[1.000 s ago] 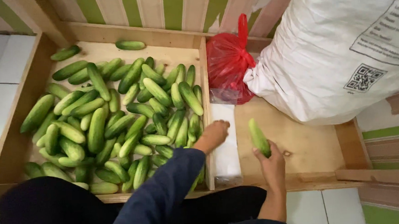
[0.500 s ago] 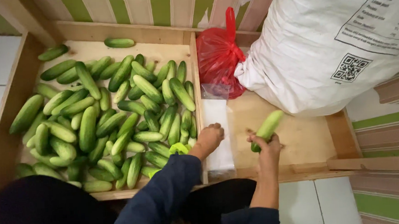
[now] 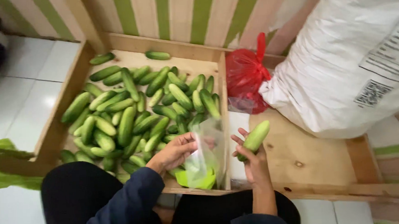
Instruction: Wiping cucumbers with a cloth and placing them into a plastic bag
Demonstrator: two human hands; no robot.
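My right hand [image 3: 253, 161] holds a pale green cucumber [image 3: 256, 136] tilted up to the right, over the bare wooden compartment [image 3: 302, 156]. My left hand [image 3: 176, 152] grips the edge of a clear plastic bag [image 3: 207, 154] that hangs beside the wooden divider [image 3: 223, 101]; something yellow-green [image 3: 195, 179] lies under the bag. A heap of several green cucumbers [image 3: 135, 111] fills the left compartment of the wooden crate [image 3: 85, 54], just beyond my left hand.
A knotted red plastic bag [image 3: 245, 75] sits at the back of the right compartment. A large white woven sack [image 3: 347, 59] leans against it on the right. White floor tiles [image 3: 21, 94] lie to the left, and a striped wall [image 3: 180, 13] stands behind.
My left hand has lifted a clear plastic bag up by the divider. The right hand keeps the cucumber, shifted slightly. The camera has moved closer and to the right.
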